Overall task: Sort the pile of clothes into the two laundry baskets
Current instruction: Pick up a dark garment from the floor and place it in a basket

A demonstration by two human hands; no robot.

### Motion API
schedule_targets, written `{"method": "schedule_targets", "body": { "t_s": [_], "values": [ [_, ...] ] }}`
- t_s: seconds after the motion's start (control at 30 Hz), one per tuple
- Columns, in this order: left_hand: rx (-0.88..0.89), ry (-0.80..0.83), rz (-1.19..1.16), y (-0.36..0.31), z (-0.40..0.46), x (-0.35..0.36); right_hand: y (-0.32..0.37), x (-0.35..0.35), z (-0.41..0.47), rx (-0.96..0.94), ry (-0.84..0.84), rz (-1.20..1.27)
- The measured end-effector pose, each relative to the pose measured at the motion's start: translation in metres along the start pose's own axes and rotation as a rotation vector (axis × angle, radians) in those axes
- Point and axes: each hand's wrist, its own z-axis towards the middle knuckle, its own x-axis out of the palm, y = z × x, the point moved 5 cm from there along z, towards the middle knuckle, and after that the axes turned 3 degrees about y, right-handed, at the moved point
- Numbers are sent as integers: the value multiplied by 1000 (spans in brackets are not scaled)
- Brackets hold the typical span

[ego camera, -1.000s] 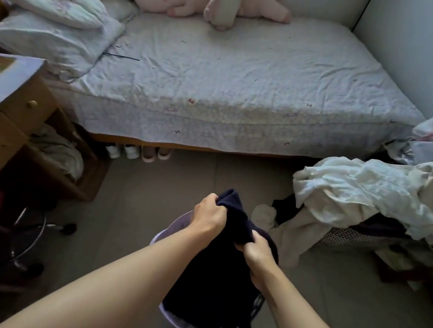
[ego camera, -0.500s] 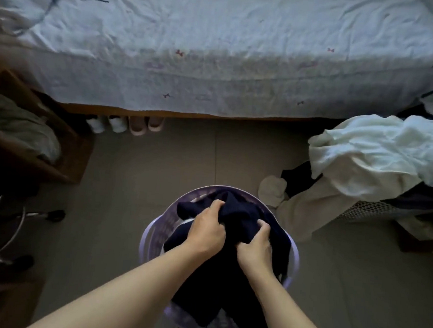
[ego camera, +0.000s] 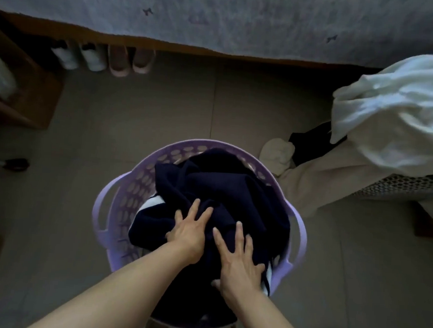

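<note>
Now we press both palms, left hand (ego camera: 190, 232) and right hand (ego camera: 239, 264), fingers straight and spread, onto the dark navy garment (ego camera: 223, 197) heaped inside the round lilac plastic laundry basket (ego camera: 110, 202); pale clothes (ego camera: 398, 112) lie piled at right.

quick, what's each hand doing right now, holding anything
Left hand: open, fingers straight, pressing the dark navy garment into the round lilac plastic laundry basket.
Right hand: open, pressing the same garment.
</note>
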Motion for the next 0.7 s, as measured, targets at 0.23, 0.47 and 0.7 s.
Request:
{"method": "schedule_targets", "body": {
  "t_s": [0.23, 0.47, 0.7],
  "values": [
    [7, -75, -1, 14, 64, 39, -13, 34, 78, 28, -13, -15],
    [28, -115, -2, 28, 106, 77, -20, 72, 128, 36, -25, -23],
    [24, -98, 36, 35, 143, 102, -26, 96, 166, 65, -82, -86]
  ]
}}
